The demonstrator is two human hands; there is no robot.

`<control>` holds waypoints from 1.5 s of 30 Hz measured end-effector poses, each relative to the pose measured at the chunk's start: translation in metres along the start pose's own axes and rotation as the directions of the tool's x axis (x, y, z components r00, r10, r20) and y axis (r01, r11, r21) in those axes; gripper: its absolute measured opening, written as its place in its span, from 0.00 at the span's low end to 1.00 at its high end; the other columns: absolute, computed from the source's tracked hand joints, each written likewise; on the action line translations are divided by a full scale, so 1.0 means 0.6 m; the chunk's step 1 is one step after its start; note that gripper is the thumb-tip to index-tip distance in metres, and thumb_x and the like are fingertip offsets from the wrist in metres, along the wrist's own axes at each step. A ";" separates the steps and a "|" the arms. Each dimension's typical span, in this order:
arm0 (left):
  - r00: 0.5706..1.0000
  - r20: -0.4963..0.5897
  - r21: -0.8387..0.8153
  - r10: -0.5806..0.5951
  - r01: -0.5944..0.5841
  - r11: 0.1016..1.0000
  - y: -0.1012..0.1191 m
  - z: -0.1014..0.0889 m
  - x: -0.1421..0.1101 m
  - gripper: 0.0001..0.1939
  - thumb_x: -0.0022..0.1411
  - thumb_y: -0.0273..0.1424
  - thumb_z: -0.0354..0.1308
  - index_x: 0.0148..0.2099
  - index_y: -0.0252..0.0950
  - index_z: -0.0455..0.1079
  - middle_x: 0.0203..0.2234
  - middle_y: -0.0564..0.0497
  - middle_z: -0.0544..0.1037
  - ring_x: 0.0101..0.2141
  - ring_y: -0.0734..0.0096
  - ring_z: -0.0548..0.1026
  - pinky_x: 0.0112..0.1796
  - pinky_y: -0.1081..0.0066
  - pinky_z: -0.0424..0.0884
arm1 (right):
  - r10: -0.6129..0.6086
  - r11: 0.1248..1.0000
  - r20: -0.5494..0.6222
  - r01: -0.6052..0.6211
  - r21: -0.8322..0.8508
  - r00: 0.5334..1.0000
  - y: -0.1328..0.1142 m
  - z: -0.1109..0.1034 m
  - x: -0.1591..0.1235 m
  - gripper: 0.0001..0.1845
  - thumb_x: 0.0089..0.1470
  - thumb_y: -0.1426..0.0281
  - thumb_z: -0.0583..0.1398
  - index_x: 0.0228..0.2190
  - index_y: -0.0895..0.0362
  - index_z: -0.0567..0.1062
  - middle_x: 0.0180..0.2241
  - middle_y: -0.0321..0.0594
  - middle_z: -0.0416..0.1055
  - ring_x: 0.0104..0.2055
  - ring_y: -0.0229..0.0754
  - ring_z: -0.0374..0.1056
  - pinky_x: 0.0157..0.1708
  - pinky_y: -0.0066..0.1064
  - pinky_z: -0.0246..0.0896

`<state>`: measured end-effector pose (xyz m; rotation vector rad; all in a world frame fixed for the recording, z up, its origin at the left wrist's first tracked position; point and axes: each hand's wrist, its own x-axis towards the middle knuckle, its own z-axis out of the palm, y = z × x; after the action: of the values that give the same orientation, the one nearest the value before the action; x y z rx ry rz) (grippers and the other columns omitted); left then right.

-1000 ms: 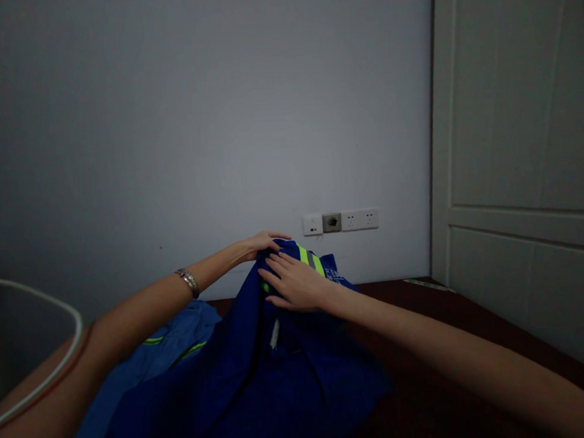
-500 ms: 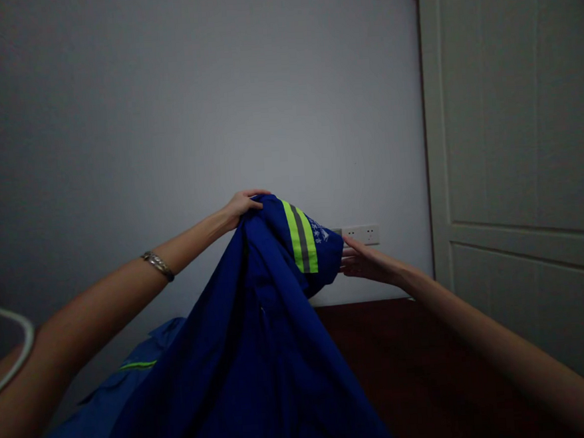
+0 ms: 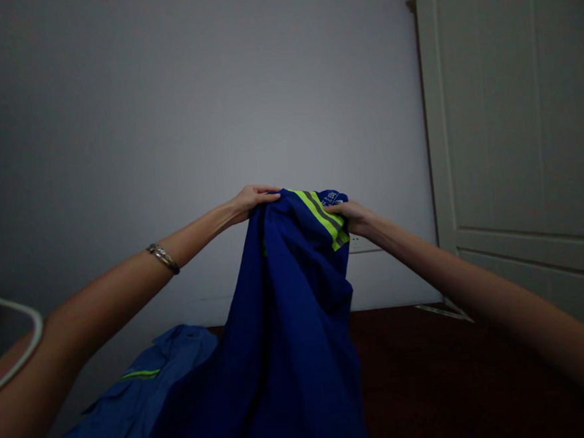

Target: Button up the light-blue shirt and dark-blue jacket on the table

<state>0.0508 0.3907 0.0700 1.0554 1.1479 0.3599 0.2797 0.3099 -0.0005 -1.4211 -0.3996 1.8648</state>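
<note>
A dark blue work jacket (image 3: 298, 312) hangs in folds between my hands, its lower part running out of the bottom of the view. My left hand (image 3: 256, 199) pinches the cloth at the top, fingers closed over it. At the right, my right hand (image 3: 354, 214) grips the jacket by its yellow-green and grey reflective band (image 3: 321, 210), beside some white printing; thumb in front, the other fingers mostly hidden behind the fabric. A silvery bracelet (image 3: 163, 258) circles my left wrist.
A lighter blue garment (image 3: 148, 389) with a yellow-green strip lies at the lower left. Dark reddish-brown surface (image 3: 422, 370) spreads below, against the grey wall (image 3: 214, 104). A pale panelled cabinet (image 3: 504, 111) stands right, a wall socket (image 3: 361, 243) behind my right hand, a white cable-like loop (image 3: 29, 324) left.
My right hand has moved up and left, from open fingers at the jacket's end to a grip on the reflective band. My left hand shifted slightly right. The banded part is now drawn upward.
</note>
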 end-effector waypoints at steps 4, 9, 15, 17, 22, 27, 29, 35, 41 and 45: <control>0.996 -0.052 0.134 -0.071 0.077 0.988 -0.002 -0.057 0.009 0.11 0.48 0.26 0.63 0.37 0.30 0.75 0.30 0.44 0.78 0.31 0.70 0.74 0.38 0.69 0.70 | -0.202 0.967 0.048 0.207 -0.146 0.978 -0.045 -0.052 0.018 0.12 0.36 0.80 0.65 0.28 0.60 0.74 0.28 0.40 0.75 0.30 0.40 0.70 0.35 0.32 0.68; 0.968 -0.204 0.470 -0.148 0.229 0.852 0.014 -0.122 0.024 0.04 0.43 0.25 0.64 0.26 0.28 0.74 0.19 0.46 0.75 0.27 0.66 0.73 0.32 0.69 0.68 | -0.289 0.861 0.150 0.326 -0.391 0.945 -0.124 -0.108 0.012 0.14 0.34 0.77 0.67 0.29 0.60 0.75 0.27 0.41 0.74 0.32 0.43 0.71 0.36 0.36 0.68; 0.944 -0.330 0.414 0.030 0.116 0.903 0.042 -0.103 0.048 0.03 0.46 0.21 0.59 0.27 0.30 0.73 0.19 0.49 0.73 0.26 0.68 0.72 0.33 0.69 0.68 | -0.221 0.524 0.203 0.292 -0.800 0.954 -0.215 -0.140 0.020 0.14 0.33 0.67 0.68 0.27 0.59 0.77 0.27 0.40 0.74 0.33 0.46 0.70 0.33 0.38 0.68; 0.926 -0.371 0.336 0.074 0.060 0.940 0.051 -0.087 0.052 0.05 0.47 0.21 0.56 0.29 0.30 0.73 0.19 0.49 0.73 0.26 0.69 0.72 0.34 0.69 0.69 | -0.210 0.420 0.215 0.286 -0.861 0.954 -0.234 -0.144 0.025 0.17 0.33 0.63 0.68 0.29 0.58 0.77 0.28 0.40 0.74 0.35 0.47 0.70 0.34 0.38 0.68; 0.916 -0.371 0.277 0.151 -0.046 0.960 0.069 -0.073 0.051 0.07 0.48 0.21 0.54 0.31 0.29 0.72 0.20 0.49 0.74 0.27 0.70 0.72 0.34 0.70 0.70 | -0.191 0.358 0.200 0.258 -0.897 0.961 -0.253 -0.155 0.017 0.19 0.32 0.60 0.68 0.29 0.56 0.77 0.30 0.41 0.75 0.38 0.50 0.69 0.37 0.41 0.67; 0.908 -0.362 0.388 0.212 -0.060 0.920 0.070 -0.093 0.046 0.10 0.46 0.23 0.58 0.34 0.30 0.73 0.21 0.50 0.74 0.27 0.70 0.72 0.32 0.72 0.70 | -0.181 0.532 0.085 0.171 -0.829 0.980 -0.239 -0.185 -0.005 0.17 0.33 0.64 0.68 0.28 0.59 0.77 0.29 0.42 0.75 0.37 0.48 0.70 0.37 0.42 0.67; 0.901 -0.370 0.441 0.225 -0.043 0.896 0.068 -0.097 0.044 0.11 0.45 0.23 0.59 0.35 0.30 0.73 0.21 0.50 0.75 0.27 0.70 0.72 0.31 0.72 0.69 | -0.172 0.612 0.055 0.150 -0.776 0.984 -0.229 -0.198 -0.011 0.16 0.35 0.65 0.68 0.29 0.60 0.76 0.29 0.42 0.75 0.36 0.47 0.70 0.36 0.42 0.67; 0.905 -0.372 0.516 0.205 0.019 0.857 0.063 -0.098 0.040 0.08 0.48 0.26 0.59 0.33 0.30 0.73 0.20 0.49 0.73 0.26 0.71 0.70 0.28 0.74 0.66 | -0.230 0.768 -0.002 0.180 -0.614 0.973 -0.208 -0.202 -0.025 0.15 0.36 0.66 0.67 0.31 0.58 0.76 0.28 0.41 0.75 0.33 0.44 0.70 0.33 0.40 0.70; 0.812 -0.432 0.754 0.393 0.086 0.651 0.070 -0.089 0.032 0.14 0.51 0.32 0.60 0.38 0.27 0.72 0.25 0.48 0.74 0.31 0.71 0.69 0.35 0.73 0.65 | -0.183 0.661 0.005 0.126 -0.740 0.983 -0.210 -0.179 -0.052 0.16 0.39 0.70 0.66 0.31 0.69 0.75 0.34 0.54 0.74 0.37 0.45 0.69 0.36 0.30 0.66; 0.691 -0.352 0.929 0.631 0.174 0.328 0.067 -0.063 0.002 0.22 0.56 0.38 0.55 0.44 0.22 0.70 0.34 0.47 0.73 0.40 0.66 0.68 0.44 0.66 0.60 | -0.402 0.531 -0.005 0.229 -0.816 0.916 -0.208 -0.175 -0.055 0.28 0.42 0.67 0.64 0.39 0.80 0.69 0.42 0.64 0.68 0.40 0.45 0.68 0.35 0.29 0.62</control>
<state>0.0291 0.4305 0.1018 2.3276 1.9776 0.3386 0.4263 0.3509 0.0668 -1.9102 -1.4559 1.2213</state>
